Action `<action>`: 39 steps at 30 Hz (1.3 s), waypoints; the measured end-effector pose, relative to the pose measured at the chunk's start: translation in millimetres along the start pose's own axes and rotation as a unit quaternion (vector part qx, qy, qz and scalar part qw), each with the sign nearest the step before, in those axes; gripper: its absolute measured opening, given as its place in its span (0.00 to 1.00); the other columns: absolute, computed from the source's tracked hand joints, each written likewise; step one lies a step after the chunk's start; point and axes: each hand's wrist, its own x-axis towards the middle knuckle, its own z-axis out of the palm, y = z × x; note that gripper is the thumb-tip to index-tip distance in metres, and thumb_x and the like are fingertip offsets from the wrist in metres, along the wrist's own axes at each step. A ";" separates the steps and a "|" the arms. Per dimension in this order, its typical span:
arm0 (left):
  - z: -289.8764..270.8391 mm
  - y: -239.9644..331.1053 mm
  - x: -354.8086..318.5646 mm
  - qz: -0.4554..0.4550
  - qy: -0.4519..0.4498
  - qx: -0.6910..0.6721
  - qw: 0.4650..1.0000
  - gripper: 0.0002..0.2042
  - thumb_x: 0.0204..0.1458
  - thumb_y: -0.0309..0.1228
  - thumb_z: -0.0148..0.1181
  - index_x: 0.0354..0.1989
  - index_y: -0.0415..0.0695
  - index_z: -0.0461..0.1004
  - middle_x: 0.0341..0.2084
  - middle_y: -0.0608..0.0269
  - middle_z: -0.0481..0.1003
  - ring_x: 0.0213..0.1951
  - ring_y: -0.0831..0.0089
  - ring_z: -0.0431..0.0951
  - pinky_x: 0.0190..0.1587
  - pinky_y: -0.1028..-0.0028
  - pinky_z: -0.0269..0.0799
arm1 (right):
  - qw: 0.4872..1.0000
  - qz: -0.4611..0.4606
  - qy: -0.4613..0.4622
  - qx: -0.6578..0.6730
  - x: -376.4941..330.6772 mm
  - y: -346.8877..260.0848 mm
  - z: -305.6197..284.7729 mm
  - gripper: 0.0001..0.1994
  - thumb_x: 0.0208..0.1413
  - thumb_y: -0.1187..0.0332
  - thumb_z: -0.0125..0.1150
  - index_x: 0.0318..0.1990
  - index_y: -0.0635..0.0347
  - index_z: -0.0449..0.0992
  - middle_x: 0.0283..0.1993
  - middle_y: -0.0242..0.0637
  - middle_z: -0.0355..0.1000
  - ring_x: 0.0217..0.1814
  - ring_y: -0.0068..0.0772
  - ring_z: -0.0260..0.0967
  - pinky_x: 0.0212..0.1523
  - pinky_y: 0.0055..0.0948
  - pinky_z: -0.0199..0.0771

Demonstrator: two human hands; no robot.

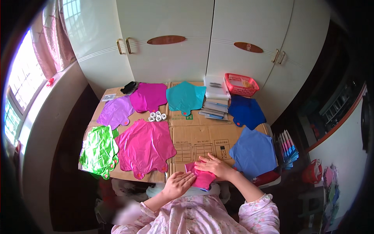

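Observation:
At the near edge of the cardboard-covered table, a pink foil balloon, folded into a small flat packet, lies in front of me. A bit of blue shows under its near corner. My left hand rests along the packet's left side, fingers stretched out and close together. From the right, my right hand lies flat across the packet's upper part with its fingers spread. Left of them, a large flat pink foil balloon is spread out, and a blue one lies on the right.
Around the cardboard lie green, lilac, magenta, teal and dark blue flat balloons. White ribbon rolls, stacked packets and a red basket stand farther back. Cabinets rise behind.

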 end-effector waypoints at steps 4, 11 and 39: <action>-20.2 -10.9 21.3 -0.134 0.025 -0.122 0.983 0.13 0.44 0.23 0.59 0.41 0.43 0.77 0.25 0.60 0.78 0.29 0.66 0.80 0.33 0.70 0.74 | 0.973 0.094 0.009 0.210 8.0 -3.5 -6.1 0.21 0.46 0.72 0.61 0.52 0.53 0.74 0.51 0.35 0.73 0.58 0.31 0.66 0.61 0.36 0.59; -42.6 -32.8 31.8 -0.305 0.026 -0.320 0.896 0.07 0.55 0.26 0.57 0.26 0.37 0.72 0.10 0.55 0.61 0.13 0.78 0.57 0.16 0.72 0.58 | 0.784 0.173 0.229 0.550 5.0 -25.0 -3.3 0.12 0.59 0.71 0.57 0.46 0.69 0.75 0.43 0.33 0.76 0.42 0.17 0.70 0.44 0.18 0.69; -47.6 -81.5 49.7 -0.383 0.046 -0.395 0.834 0.07 0.55 0.25 0.56 0.26 0.35 0.74 0.10 0.68 0.65 0.16 0.89 0.62 0.16 0.78 0.58 | 0.709 0.224 0.398 0.537 73.8 -38.8 -0.2 0.07 0.51 0.74 0.65 0.37 0.63 0.75 0.33 0.29 0.73 0.34 0.16 0.68 0.36 0.17 0.68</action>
